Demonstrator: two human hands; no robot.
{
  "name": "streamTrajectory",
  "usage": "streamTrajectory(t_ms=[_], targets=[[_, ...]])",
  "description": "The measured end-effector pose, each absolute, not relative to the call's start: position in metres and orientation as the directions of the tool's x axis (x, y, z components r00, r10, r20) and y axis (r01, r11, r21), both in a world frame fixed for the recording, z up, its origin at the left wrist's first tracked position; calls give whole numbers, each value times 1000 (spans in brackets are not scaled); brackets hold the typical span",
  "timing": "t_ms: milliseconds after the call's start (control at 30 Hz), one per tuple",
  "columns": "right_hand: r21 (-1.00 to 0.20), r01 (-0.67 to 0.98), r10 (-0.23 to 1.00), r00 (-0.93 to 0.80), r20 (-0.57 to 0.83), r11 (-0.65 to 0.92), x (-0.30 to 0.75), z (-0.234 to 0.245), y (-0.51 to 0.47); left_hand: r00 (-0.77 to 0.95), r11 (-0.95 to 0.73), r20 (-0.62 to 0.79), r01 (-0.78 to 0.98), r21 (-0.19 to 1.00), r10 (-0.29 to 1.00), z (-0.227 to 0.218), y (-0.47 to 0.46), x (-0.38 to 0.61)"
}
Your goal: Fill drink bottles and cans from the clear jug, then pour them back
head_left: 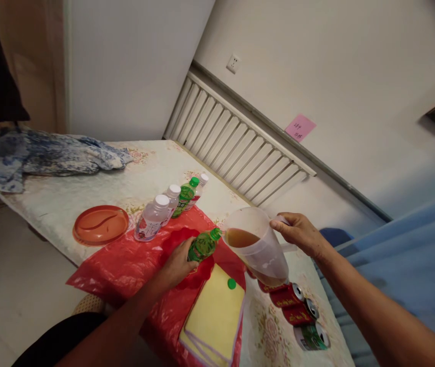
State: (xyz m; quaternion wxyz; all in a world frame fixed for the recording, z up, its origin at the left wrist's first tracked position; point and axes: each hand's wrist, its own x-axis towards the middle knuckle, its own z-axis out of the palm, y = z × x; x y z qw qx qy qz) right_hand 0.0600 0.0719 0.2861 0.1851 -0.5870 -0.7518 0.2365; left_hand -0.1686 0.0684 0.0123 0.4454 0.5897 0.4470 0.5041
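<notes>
My left hand [179, 264] is wrapped round a green plastic bottle [202, 246] whose neck is uncapped and leans toward the jug. My right hand [298, 232] grips the handle of a translucent plastic jug [269, 255], tilted so that its spout meets the bottle mouth. Brown liquid [241, 238] lies inside the jug; whether any flows into the bottle I cannot tell. Beneath the bottle is a red dish [206, 275], partly hidden by my left hand. A green cap [232, 284] rests on a folded yellow cloth [213, 318].
Capped bottles [152, 219] stand in a row beyond my left hand. An orange-red plate [101, 224] lies left of them. Several drink cans [297, 313] line the right side. Red plastic sheeting [114, 270] covers part of the table [152, 158]. A patterned cloth [60, 153] lies far left.
</notes>
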Motion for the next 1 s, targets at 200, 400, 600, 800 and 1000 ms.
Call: streamTrajectory(t_ms=[200, 400, 600, 800, 1000], targets=[[-564, 805, 973, -232, -15, 184, 58, 288, 71, 88, -208, 201, 88, 974, 976, 13, 67, -169], [-544, 819, 974, -227, -17, 181, 56, 289, 71, 93, -221, 212, 95, 971, 973, 14, 66, -170], [-537, 827, 977, -212, -22, 167, 52, 291, 69, 90, -221, 212, 104, 970, 973, 12, 68, -169], [-519, 835, 975, -223, -16, 183, 54, 291, 70, 97, -225, 216, 91, 970, 971, 9, 70, -168], [-510, 838, 971, -237, -19, 194, 58, 290, 72, 97, -222, 214, 85, 971, 972, 8, 70, -168]])
